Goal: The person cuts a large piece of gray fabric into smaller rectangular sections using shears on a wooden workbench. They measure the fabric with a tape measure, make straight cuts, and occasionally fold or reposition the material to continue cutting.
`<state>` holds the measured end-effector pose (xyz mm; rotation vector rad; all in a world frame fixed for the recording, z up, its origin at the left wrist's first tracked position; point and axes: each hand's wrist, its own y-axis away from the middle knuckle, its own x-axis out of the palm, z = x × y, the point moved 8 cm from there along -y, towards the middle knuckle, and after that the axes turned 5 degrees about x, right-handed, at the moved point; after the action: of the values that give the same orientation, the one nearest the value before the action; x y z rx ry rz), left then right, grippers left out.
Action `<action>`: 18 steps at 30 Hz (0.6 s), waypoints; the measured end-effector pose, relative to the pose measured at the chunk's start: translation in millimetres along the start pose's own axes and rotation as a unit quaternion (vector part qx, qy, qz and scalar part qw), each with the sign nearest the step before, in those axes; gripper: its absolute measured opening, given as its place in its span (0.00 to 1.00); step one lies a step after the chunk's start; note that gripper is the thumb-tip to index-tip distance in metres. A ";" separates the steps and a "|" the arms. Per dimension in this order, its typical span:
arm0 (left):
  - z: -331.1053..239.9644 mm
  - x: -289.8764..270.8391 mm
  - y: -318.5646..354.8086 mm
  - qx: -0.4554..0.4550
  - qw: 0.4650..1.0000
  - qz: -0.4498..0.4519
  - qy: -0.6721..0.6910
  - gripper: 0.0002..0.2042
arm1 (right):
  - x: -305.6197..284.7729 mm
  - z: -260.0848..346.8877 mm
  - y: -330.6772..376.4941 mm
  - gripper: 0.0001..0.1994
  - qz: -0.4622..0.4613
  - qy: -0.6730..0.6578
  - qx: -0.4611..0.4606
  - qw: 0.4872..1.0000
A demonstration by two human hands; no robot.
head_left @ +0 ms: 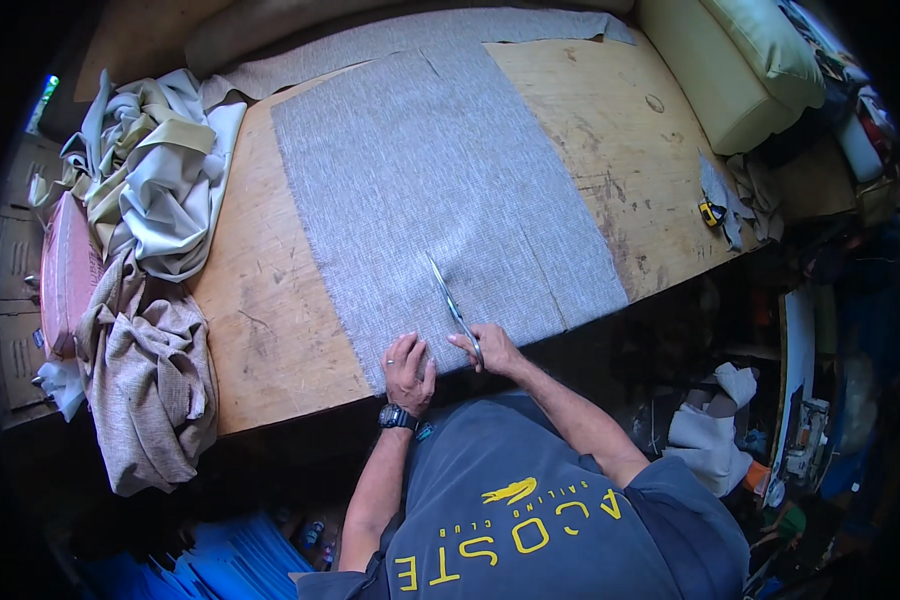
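A wide piece of grey woven fabric lies spread across the wooden table, its lower end at the near edge. My right hand is closed round the handles of a pair of metal scissors. Their long blades point away from me over the fabric and look nearly together. To the left of the scissors, my left hand rests on the fabric by the near edge, fingers stretched forward and thumb apart. It holds nothing that I can see. A thin dark line runs along the fabric's right part.
Crumpled pale upholstery material and a brown cloth hang over the left of the wooden table. A yellow tape measure sits at right beside fabric scraps. A cream cushioned piece stands far right; a fabric roll lies behind.
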<state>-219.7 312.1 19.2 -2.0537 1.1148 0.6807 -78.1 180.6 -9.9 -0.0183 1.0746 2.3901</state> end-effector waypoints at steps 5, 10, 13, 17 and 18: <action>-1.5 -4.7 -4.0 -0.011 1.000 0.014 0.004 0.19 | -1.1 18.5 -21.0 0.29 0.053 -0.118 0.054 0.990; 6.4 -12.7 -30.9 -0.006 0.999 0.040 0.001 0.16 | -15.9 46.3 -36.8 0.29 -0.015 -0.035 -0.009 0.999; 12.8 -11.4 -43.6 -0.007 0.998 0.062 -0.007 0.15 | -12.8 48.9 -38.1 0.29 0.012 -0.067 -0.002 0.998; 15.0 -6.5 -53.3 -0.015 0.997 0.075 -0.020 0.13 | -16.1 72.9 -66.0 0.28 0.040 -0.130 0.023 0.990; 14.7 -4.0 -54.6 -0.022 0.996 0.089 -0.024 0.13 | -17.5 74.7 -73.7 0.27 0.040 -0.146 0.025 0.988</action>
<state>-176.3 346.9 30.5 -1.9795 1.2758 0.8436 -14.8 266.0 -6.0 0.3875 1.0115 2.3423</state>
